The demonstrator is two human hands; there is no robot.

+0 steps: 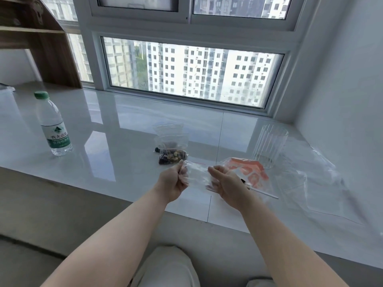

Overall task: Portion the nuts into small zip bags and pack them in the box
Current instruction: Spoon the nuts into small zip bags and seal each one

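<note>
Both hands hold a small clear zip bag [198, 172] just above the front of the white sill. My left hand [175, 181] pinches its left edge and my right hand [227, 183] grips its right edge; the bag looks empty. Two small zip bags with dark mixed nuts [172, 155] lie on the sill just beyond my left hand. A larger bag with an orange print [248, 168] lies flat behind my right hand. No box is in view.
A clear ribbed plastic cup [270, 146] stands right of centre. Crumpled clear plastic sheets [315, 183] spread at the right. A green-capped water bottle [52, 125] stands at the left, near a wooden shelf [41, 38]. The window lies behind.
</note>
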